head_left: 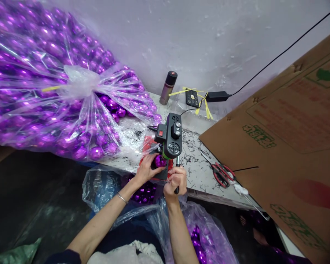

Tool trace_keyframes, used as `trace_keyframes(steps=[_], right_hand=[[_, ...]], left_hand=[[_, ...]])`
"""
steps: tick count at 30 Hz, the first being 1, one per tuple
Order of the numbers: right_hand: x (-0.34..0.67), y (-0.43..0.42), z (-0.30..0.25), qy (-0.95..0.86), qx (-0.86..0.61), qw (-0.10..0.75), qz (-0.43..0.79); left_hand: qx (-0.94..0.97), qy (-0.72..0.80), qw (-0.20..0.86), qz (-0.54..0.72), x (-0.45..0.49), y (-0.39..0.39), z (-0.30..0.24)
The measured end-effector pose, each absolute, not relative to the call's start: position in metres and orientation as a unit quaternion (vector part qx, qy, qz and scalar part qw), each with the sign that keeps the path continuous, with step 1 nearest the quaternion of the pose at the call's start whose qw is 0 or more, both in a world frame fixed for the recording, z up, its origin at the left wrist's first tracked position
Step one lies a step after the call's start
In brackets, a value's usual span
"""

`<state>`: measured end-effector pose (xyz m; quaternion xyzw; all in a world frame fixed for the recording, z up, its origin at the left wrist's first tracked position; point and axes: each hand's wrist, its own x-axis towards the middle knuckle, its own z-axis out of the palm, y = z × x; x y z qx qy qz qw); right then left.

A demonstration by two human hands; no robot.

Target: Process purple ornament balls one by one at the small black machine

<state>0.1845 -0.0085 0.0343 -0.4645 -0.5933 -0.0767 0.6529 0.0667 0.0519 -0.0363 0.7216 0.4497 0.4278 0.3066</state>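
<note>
Pale cloth [126, 253] across the person's lap lies nearest the camera, with both bare forearms extending over it to the worktable [200, 193]. The left hand [146, 169] has its thumb and fingers clamped on a shiny purple ball [160, 161], located at the front of a black machine [173, 135], under the overhang of its head and above a dark base plate [162, 175]. The right hand [175, 182] is wrapped around the lever [178, 160], fingers closed.

Principal hazard, in this assessment: pinching. The left fingertips sit close to the head, and a pull on the lever with them there could trap one. Second: the ball is round and glossy; a loose or off-centre hold could let it skid, scuff or dent. Whether it is seated squarely cannot be told, since the hand and head hide the contact.

Housekeeping findings: black scraps [191, 145] litter the tabletop and could work under the plate, upsetting its level. Scissors [222, 175] lie near the front edge and could be knocked off by an elbow. A bulging tied bag [82, 82] crowds the machine's left side; slumping could jostle it.
</note>
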Motion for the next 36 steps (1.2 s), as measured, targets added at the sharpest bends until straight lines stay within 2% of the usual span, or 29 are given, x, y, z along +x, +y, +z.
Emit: trace_keyframes(steps=[6,13,21,26,29,32,34,36], right_hand=[[0.187,-0.005,0.033,-0.593,-0.441,0.669,-0.083],[0.189,-0.003,0.024,-0.625,-0.435,0.636,-0.124],[0.184,-0.014,0.076,-0.559,-0.5,0.662,0.002],[0.184,-0.017,0.078,-0.571,-0.493,0.656,0.005],[0.182,-0.018,0.071,-0.572,-0.491,0.657,-0.003],[0.181,-0.018,0.068,-0.577,-0.492,0.652,-0.009],[0.181,-0.019,0.068,-0.581,-0.493,0.648,-0.011],[0.182,-0.02,0.068,-0.583,-0.494,0.645,-0.015]], left_hand=[[0.725,0.441,0.305,0.432,0.067,0.053,-0.036],[0.724,0.444,0.305,0.43,0.068,0.056,-0.035],[0.749,0.408,0.282,0.439,0.048,0.026,-0.039],[0.784,0.382,0.214,0.439,0.012,-0.01,-0.037],[0.767,0.436,0.192,0.43,0.004,0.025,-0.013],[0.735,0.543,0.176,0.366,0.011,0.106,0.019],[0.716,0.6,0.216,0.286,0.023,0.163,0.035],[0.715,0.598,0.233,0.278,0.037,0.207,0.044]])
